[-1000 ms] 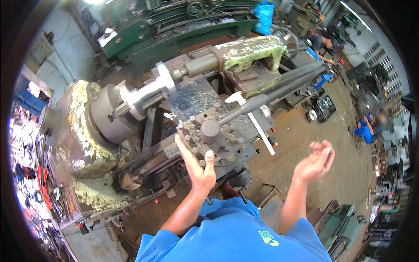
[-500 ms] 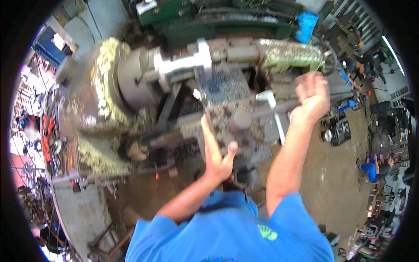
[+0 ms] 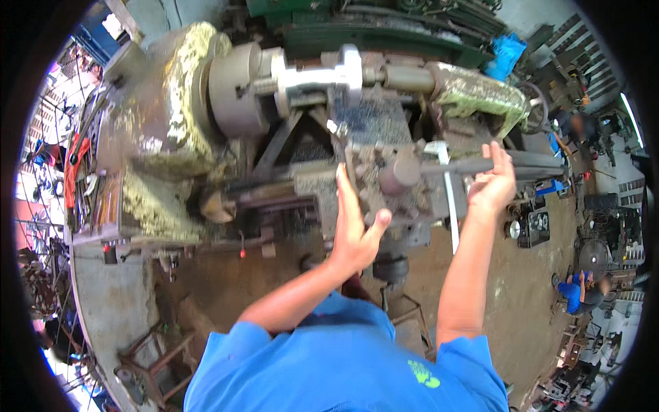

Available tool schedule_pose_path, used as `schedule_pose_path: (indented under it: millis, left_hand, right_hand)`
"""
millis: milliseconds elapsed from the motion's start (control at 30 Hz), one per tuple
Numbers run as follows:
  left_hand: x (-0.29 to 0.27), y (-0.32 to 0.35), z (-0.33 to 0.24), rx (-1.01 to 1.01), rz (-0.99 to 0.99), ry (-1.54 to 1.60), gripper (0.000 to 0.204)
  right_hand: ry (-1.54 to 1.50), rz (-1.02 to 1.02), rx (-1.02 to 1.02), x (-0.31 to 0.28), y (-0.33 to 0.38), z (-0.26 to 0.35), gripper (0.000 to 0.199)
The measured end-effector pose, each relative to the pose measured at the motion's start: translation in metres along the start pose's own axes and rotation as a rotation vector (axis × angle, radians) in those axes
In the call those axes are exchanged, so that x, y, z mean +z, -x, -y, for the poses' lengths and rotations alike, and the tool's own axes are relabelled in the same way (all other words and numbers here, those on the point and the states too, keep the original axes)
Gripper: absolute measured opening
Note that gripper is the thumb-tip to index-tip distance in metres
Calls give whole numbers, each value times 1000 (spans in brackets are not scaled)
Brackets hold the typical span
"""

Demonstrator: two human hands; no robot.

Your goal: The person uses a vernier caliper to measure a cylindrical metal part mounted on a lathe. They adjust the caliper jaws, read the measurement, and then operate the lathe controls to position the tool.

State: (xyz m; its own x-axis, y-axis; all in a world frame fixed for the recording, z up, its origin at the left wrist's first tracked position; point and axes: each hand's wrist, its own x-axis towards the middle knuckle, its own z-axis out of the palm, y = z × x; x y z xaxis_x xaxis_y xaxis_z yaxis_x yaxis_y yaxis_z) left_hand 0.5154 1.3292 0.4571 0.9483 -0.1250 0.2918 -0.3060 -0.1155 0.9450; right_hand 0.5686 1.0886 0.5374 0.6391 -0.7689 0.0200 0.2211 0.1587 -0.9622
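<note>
A lathe fills the middle of the view. Its dark chuck (image 3: pixel 233 93) and tailstock (image 3: pixel 473 89) hold a shiny turned metal workpiece (image 3: pixel 312 77) with wide collars. My left hand (image 3: pixel 357 237) is open, fingers straight and thumb apart, beside the tool post (image 3: pixel 399 175); whether its fingertips touch the carriage is unclear. My right hand (image 3: pixel 493 184) is at the outer end of the tool post's bar handle (image 3: pixel 453 167), fingers raised and loosely bent, not visibly wrapped round it. A pale metal caliper (image 3: pixel 450 199) lies across the carriage, between my hands.
Long tools and a red-handled tool (image 3: pixel 75 165) lie on the headstock's left side. A blue bag (image 3: pixel 506 56) sits behind the tailstock. A black tray (image 3: pixel 534 228) stands at right. Farther right, a person in blue (image 3: pixel 575 292) is by a fan (image 3: pixel 594 255).
My right hand has come down toward the handle's end and is less blurred. My left hand keeps its open pose by the tool post. The whole view has shifted slightly.
</note>
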Motion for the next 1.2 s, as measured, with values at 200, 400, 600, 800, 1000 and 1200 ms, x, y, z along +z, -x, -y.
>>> schedule_pose_path:
  millis: [200,400,600,800,1000,1200]
  left_hand:
    - [-1,1,-1,7,-20,-72,100]
    - [1,-2,-2,-40,-16,3,101]
    - [3,-1,0,3,-45,-41,101]
    - [2,1,0,-66,-40,-47,105]
    - [2,-4,-2,-112,-88,-66,107]
    - [-6,-5,2,-44,-49,-101,107]
  right_hand:
    - [-197,-231,9,12,23,14,64]
    - [-201,-113,67,-8,-2,3,58]
    - [-228,25,138,61,4,19,51]
    - [-328,337,-168,68,-68,11,35]
    - [-240,579,157,-24,-20,-75,43]
    - [-103,544,252,-2,11,-106,64]
